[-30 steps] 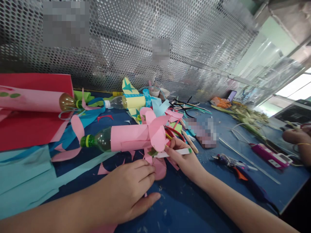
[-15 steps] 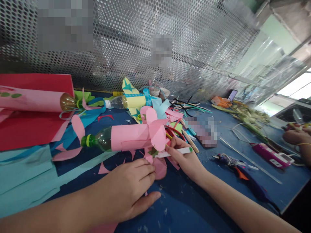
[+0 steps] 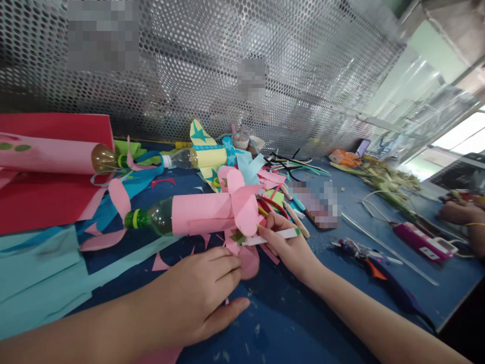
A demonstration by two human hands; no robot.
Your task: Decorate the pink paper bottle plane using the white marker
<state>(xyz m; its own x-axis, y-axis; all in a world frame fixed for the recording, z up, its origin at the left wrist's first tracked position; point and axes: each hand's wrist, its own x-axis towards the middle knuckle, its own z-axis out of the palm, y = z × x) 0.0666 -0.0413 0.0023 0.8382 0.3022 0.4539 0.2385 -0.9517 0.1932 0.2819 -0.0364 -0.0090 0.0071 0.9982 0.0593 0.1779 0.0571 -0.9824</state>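
Note:
My right hand grips a white marker pen with a green end. The pen's tip is at a green leaf shape on a pink paper piece. My left hand lies over that piece, fingers bent slightly and thumb apart, pressing on its left side. Just behind both hands, a green plastic bottle lies on its side, wrapped in pink paper. Pink petal-like flaps stand out at its base, and pink blades sit near its green cap.
A purple power strip and a blue glue gun lie to the right. A yellow paper-wrapped bottle and a pink-wrapped bottle lie behind. Light-blue paper is at left. Another person's hand shows at far right.
Both hands stay in nearly the same place, with the pen still at the leaf shape. The view has shifted very slightly.

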